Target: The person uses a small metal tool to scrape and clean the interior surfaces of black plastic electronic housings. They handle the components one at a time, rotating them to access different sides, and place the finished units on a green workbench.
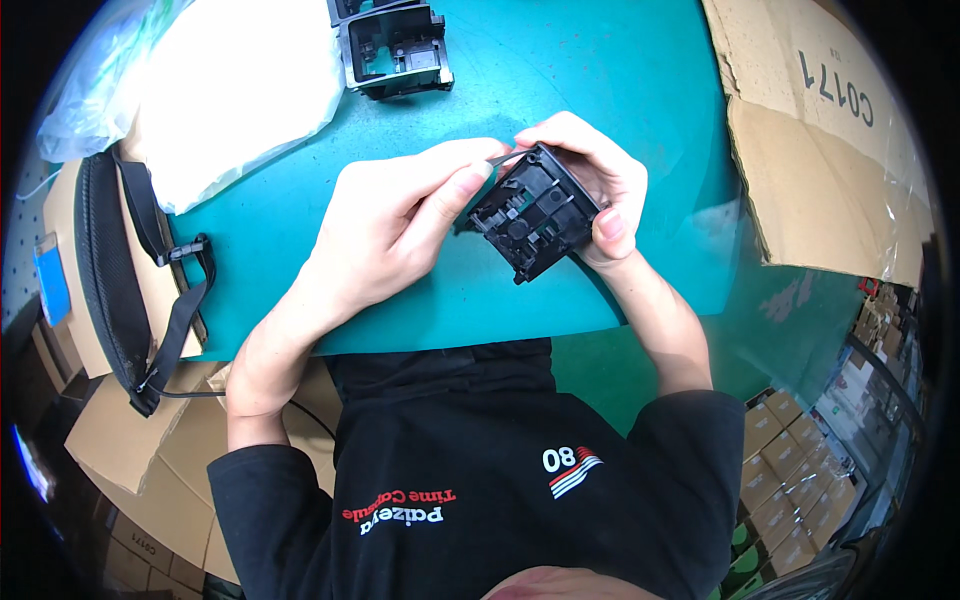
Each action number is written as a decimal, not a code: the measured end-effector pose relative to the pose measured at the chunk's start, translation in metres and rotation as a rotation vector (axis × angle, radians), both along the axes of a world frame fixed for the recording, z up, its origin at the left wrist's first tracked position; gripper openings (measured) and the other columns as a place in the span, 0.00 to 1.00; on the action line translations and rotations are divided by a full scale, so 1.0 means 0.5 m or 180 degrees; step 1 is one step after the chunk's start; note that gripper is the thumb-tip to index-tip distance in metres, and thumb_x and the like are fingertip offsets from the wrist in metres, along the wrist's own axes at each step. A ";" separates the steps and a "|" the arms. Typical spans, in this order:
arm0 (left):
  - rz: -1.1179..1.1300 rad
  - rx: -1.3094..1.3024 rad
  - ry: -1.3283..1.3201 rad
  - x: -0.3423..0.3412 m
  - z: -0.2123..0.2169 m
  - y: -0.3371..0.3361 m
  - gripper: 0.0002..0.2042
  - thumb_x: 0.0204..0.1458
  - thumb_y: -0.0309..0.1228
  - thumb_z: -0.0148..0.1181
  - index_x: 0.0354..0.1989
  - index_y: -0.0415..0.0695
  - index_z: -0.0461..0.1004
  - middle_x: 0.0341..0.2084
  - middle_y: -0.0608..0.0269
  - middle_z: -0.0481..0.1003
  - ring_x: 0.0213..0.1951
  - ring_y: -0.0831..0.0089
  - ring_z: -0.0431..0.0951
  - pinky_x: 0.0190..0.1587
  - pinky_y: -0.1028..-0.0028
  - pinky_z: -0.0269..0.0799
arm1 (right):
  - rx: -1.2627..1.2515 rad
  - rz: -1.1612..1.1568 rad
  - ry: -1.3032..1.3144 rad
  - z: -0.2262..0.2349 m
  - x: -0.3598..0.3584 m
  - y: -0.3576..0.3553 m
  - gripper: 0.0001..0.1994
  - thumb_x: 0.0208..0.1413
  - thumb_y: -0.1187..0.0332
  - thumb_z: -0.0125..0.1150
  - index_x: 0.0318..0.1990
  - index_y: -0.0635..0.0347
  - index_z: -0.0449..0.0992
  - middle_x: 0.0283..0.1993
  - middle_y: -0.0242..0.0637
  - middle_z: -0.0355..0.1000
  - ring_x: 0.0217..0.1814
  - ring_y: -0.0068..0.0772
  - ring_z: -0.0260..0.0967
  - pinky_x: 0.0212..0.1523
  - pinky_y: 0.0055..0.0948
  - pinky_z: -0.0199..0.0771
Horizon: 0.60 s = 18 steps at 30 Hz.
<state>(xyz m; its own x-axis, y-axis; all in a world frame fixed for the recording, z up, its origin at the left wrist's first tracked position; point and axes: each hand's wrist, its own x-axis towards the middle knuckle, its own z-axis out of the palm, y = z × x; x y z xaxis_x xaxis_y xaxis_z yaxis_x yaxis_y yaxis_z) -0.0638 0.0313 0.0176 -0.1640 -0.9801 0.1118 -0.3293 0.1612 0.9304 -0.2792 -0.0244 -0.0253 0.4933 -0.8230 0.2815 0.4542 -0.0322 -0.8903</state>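
Note:
My right hand (612, 185) is wrapped around a black plastic housing (545, 215), fingers behind it and thumb on its near right edge. The housing is tilted, and its side with ribs, slots and cut-outs shows. My left hand (395, 215) comes in from the left with thumb and forefinger pinched on a thin dark strip (508, 158). That strip runs to the housing's upper corner; whether it is part of the housing or separate, I cannot tell. Both hands are above the green table mat (460, 305).
More black plastic housings (397, 62) stand at the far edge beside a white plastic bag (235, 95). A black strapped pouch (115, 270) lies at the left edge. An opened cardboard box (790, 170) is on the right. Stacked cartons (790, 470) are at the lower right.

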 end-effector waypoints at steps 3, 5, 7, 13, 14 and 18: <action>-0.0046 0.0084 -0.0091 0.002 0.005 0.000 0.11 0.66 0.30 0.60 0.53 0.41 0.82 0.35 0.52 0.84 0.32 0.62 0.86 0.36 0.71 0.79 | -0.0014 0.0000 0.0032 -0.001 -0.002 -0.002 0.37 0.56 0.49 0.69 0.56 0.84 0.74 0.51 0.54 0.75 0.51 0.40 0.76 0.53 0.36 0.77; -0.0048 0.0109 -0.0115 0.002 0.006 0.000 0.11 0.66 0.30 0.60 0.53 0.41 0.82 0.35 0.52 0.84 0.32 0.61 0.86 0.37 0.71 0.79 | -0.0028 -0.0017 0.0047 -0.001 -0.002 -0.001 0.37 0.56 0.50 0.69 0.56 0.84 0.74 0.51 0.54 0.76 0.51 0.39 0.76 0.52 0.35 0.76; -0.0143 -0.0054 -0.0198 0.006 0.003 0.000 0.13 0.68 0.28 0.56 0.56 0.38 0.80 0.39 0.54 0.85 0.27 0.73 0.77 0.33 0.76 0.73 | -0.0030 -0.0055 0.0037 -0.001 0.000 -0.001 0.37 0.56 0.50 0.69 0.56 0.83 0.74 0.51 0.53 0.76 0.50 0.38 0.75 0.52 0.34 0.76; -0.0170 -0.0185 -0.0191 0.005 -0.002 0.001 0.13 0.69 0.27 0.55 0.56 0.36 0.80 0.44 0.54 0.85 0.29 0.77 0.78 0.34 0.79 0.73 | -0.0047 -0.0076 0.0066 -0.002 0.000 0.001 0.37 0.55 0.49 0.70 0.56 0.83 0.75 0.50 0.52 0.76 0.49 0.37 0.75 0.51 0.32 0.75; -0.0171 -0.0178 -0.0198 0.005 -0.001 0.001 0.13 0.69 0.27 0.55 0.56 0.36 0.80 0.45 0.54 0.85 0.30 0.77 0.80 0.35 0.79 0.74 | -0.0053 -0.0085 0.0067 -0.003 0.001 0.001 0.37 0.55 0.49 0.70 0.56 0.83 0.75 0.50 0.52 0.76 0.49 0.37 0.75 0.50 0.32 0.76; -0.0201 -0.0120 -0.0292 0.004 0.005 0.001 0.13 0.68 0.26 0.56 0.55 0.35 0.80 0.45 0.52 0.85 0.34 0.72 0.84 0.38 0.77 0.77 | -0.0157 -0.0089 0.0069 -0.004 0.001 -0.001 0.37 0.55 0.50 0.70 0.56 0.83 0.75 0.50 0.52 0.76 0.49 0.37 0.75 0.50 0.32 0.76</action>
